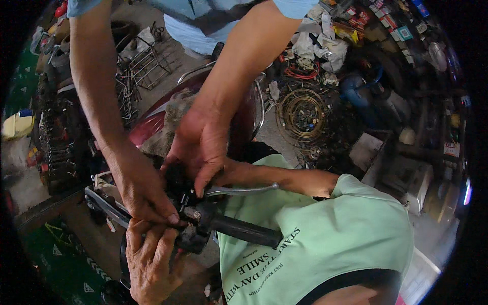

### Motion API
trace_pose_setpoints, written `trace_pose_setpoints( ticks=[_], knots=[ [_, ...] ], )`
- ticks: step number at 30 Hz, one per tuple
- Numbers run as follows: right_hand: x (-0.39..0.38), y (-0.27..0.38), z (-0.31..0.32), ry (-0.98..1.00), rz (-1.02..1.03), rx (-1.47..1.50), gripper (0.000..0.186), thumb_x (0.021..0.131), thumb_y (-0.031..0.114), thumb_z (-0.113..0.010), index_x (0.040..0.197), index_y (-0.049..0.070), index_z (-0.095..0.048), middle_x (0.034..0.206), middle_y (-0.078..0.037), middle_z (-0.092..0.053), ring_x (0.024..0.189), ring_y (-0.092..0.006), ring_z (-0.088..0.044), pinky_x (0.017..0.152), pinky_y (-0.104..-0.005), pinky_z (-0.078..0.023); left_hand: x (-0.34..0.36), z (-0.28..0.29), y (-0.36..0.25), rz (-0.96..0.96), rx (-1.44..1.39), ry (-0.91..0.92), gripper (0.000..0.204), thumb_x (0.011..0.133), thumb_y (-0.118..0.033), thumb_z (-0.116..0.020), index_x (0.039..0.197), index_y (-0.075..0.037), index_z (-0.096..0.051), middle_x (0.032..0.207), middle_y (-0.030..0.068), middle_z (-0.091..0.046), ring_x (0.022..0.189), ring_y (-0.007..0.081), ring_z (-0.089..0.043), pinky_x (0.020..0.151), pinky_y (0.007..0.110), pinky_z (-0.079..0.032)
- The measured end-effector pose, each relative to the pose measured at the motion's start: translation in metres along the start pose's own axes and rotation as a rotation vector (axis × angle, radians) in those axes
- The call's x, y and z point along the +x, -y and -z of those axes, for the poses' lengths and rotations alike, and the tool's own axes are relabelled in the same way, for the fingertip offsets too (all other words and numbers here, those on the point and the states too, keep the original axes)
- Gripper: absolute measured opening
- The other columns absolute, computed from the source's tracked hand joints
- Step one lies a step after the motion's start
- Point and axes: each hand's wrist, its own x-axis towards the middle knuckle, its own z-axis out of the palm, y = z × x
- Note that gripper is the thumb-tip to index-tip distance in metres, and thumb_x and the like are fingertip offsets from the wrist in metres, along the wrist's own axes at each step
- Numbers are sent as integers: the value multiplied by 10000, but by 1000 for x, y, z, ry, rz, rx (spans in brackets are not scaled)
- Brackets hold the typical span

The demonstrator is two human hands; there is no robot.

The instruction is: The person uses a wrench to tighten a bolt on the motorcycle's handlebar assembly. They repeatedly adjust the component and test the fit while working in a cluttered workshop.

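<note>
A motorcycle handlebar with a black rubber grip (pixel 244 231), a silver brake lever (pixel 241 190) and a black switch housing (pixel 195 223) sits in the middle. My left hand (pixel 147 259) comes from below, its fingers curled around the underside of the housing. My right arm, in a light green sleeve, reaches in from the right. My right hand (pixel 229 175) is mostly hidden behind the lever, under another person's hand. That person, in a light blue shirt, leans in from the top with one hand (pixel 198 147) on top of the housing and the other hand (pixel 145 190) pinching its left side.
The maroon motorcycle body (pixel 152 122) lies behind the handlebar. Coils of wire (pixel 302 114) and small parts litter the floor at the right, below shelves of boxes. A wire rack (pixel 145 61) stands top left, and a green mat (pixel 56 254) lies bottom left.
</note>
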Motion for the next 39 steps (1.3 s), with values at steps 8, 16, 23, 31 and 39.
trace_pose_setpoints(
  ticks=[8, 16, 23, 31, 39],
  knots=[
    [19, -27, -2, 163, -197, 319, 313, 849, 159, -704, 1140, 60, -650, 1019, -20, -682, 901, -142, -635, 747, -298, -528, -3, -3, 5, -43, 1, -9, 511, 655, -226, -751, 1093, -25, -581, 1098, 192, -569, 1130, 464, -475, 984, 563, -389],
    [7, -22, 4, -65, -140, 209, 306, 873, 339, -679, 1046, 86, -671, 890, 10, -664, 760, -105, -599, 627, -243, -456, -8, -3, 3, -35, -42, -49, 517, 668, -219, -751, 1125, -37, -592, 1145, 196, -524, 1145, 453, -479, 989, 555, -391],
    [-20, 17, 5, -206, -118, 34, 269, 916, 330, -641, 1023, 90, -697, 812, 20, -645, 661, -67, -533, 548, -243, -397, -3, -5, 1, -68, -54, -107, 527, 644, -173, -762, 1135, -49, -618, 1148, 183, -477, 1147, 422, -489, 984, 534, -410],
    [-94, 71, 7, -395, -247, -250, 288, 959, 283, -604, 1031, 24, -706, 681, 7, -626, 537, -32, -482, 458, -211, -339, -8, 0, -8, -8, 8, -85, 583, 561, -89, -780, 1124, -51, -634, 1115, 148, -449, 1138, 399, -489, 995, 538, -413],
    [-118, 116, -21, -405, -101, -519, 254, 947, 287, -626, 894, 46, -687, 689, 14, -623, 593, -50, -525, 513, -253, -408, -7, -9, -1, -21, -41, -113, 599, 556, -66, -776, 1137, -67, -632, 1123, 138, -450, 1137, 399, -488, 970, 516, -429]
  ],
)
